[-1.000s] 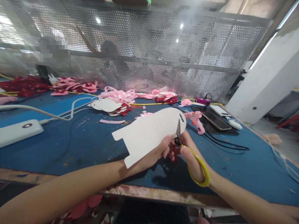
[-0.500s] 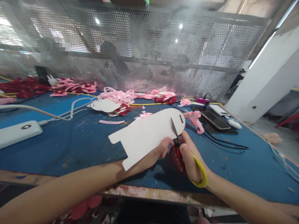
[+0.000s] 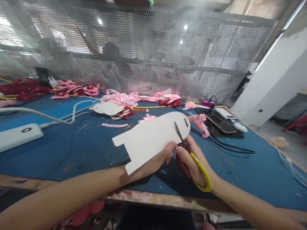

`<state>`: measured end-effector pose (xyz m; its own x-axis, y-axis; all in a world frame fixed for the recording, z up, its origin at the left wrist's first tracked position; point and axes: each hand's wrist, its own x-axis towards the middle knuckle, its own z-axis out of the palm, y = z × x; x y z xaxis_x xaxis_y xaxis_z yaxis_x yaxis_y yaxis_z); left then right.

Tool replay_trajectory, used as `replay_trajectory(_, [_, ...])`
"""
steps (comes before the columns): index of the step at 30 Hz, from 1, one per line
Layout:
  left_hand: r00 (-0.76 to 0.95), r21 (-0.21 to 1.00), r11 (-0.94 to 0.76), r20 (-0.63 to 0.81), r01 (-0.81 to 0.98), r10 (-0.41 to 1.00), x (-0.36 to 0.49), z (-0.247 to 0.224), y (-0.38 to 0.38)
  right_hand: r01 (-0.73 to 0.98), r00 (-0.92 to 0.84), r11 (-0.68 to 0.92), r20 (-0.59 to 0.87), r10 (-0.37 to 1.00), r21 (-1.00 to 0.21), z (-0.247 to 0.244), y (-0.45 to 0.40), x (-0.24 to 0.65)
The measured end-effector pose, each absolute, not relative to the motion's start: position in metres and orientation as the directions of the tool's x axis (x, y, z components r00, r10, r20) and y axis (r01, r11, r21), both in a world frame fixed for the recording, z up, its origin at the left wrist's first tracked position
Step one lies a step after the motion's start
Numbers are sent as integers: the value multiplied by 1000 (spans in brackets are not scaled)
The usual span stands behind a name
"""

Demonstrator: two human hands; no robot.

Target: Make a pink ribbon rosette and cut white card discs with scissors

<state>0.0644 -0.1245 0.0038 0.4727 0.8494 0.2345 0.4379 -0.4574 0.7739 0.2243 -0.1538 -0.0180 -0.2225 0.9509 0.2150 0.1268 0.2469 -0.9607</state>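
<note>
A white card cut-out (image 3: 146, 134) with a rounded end, a small slot there and notched corners at the other end is held above the table. My left hand (image 3: 167, 152) grips its near edge, thumb on top and the other fingers mostly hidden underneath. My right hand (image 3: 192, 161) is closed around a pair of scissors (image 3: 202, 172) with a yellow handle loop. One dark blade lies across the card's upper face near the rounded end; the other blade is out of sight. Fingers of the right hand also reach the card's near edge.
A pink glue gun (image 3: 200, 124) lies just right of the card, near a phone (image 3: 221, 123). Behind are a pile of white and red cut-outs (image 3: 110, 109) and pink ribbons (image 3: 122, 97). A white power strip (image 3: 21, 137) with cables is at left; a perforated metal screen (image 3: 148, 48) stands behind.
My right thumb and fingers have drawn in closer to the card's edge, and the red part of the scissors is now hidden. The card has barely moved.
</note>
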Motion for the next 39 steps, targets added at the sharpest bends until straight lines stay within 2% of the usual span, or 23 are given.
replay_trajectory(3, [450,838,-387,195,385,871,66,1,-122,34,-245,159,146,958,-987,-13,-149,225])
replay_trajectory(8, [475,923,-288,140,255,869,66,-12,-112,-157,-310,121,166,936,-980,-8,-142,230])
replay_trajectory(14, [448,956,-237,140,170,883,67,-8,-108,-347,-428,-137,26,904,-928,-16,-131,241])
replay_trajectory(19, [385,953,-236,150,187,910,65,-1,-104,-434,-460,-234,-9,888,-870,-26,-123,244])
replay_trajectory(22, [361,961,-222,150,167,920,63,-3,-99,-459,-456,-253,-19,890,-852,-26,-123,242])
replay_trajectory(31, [363,972,-198,140,127,921,62,-2,-97,-481,-612,-376,-3,791,-792,-9,-125,246])
replay_trajectory(39, [356,976,-186,135,113,925,61,0,-97,-403,-539,-271,-12,842,-874,-18,-130,243])
